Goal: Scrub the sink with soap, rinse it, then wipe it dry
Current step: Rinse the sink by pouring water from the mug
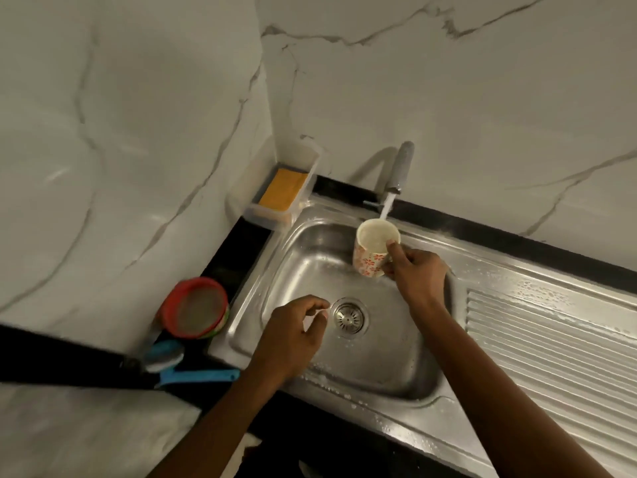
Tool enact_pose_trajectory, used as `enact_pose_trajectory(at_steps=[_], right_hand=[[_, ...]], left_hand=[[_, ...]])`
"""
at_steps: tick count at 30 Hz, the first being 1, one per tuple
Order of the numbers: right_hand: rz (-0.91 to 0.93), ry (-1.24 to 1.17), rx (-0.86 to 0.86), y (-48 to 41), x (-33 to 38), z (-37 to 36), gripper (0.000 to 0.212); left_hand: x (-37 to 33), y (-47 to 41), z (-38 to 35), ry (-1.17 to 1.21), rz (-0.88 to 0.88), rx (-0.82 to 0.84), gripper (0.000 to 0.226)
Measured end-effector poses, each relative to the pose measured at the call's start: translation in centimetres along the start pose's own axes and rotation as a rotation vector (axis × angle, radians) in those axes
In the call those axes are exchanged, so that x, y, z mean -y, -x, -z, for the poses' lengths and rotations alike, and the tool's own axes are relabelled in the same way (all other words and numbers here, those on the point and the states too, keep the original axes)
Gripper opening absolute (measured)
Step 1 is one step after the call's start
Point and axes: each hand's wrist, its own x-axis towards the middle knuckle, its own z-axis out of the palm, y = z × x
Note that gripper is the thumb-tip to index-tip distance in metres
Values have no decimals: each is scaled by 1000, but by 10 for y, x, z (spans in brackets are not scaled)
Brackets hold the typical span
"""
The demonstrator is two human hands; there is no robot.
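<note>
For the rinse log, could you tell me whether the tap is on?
On: water runs from the tap into the cup held by the right hand.

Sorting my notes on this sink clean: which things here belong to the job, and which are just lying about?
In the job: sink, running tap, cup held under it by the right hand, left hand over the basin by the drain.
Lying about: red strainer, blue brush, orange pad in a clear tub, all untouched, though brush or pad might serve later.
</note>
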Motion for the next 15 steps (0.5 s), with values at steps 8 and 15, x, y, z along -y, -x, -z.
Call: enact_pose_trajectory(at_steps=[8, 15], right_hand=[[59, 94, 284, 28, -36, -10, 42], [253, 370, 545, 52, -22, -50, 39]], left_hand=[[41, 83, -14, -291, 110, -38, 62], [68, 88, 11, -789, 315, 207, 79]])
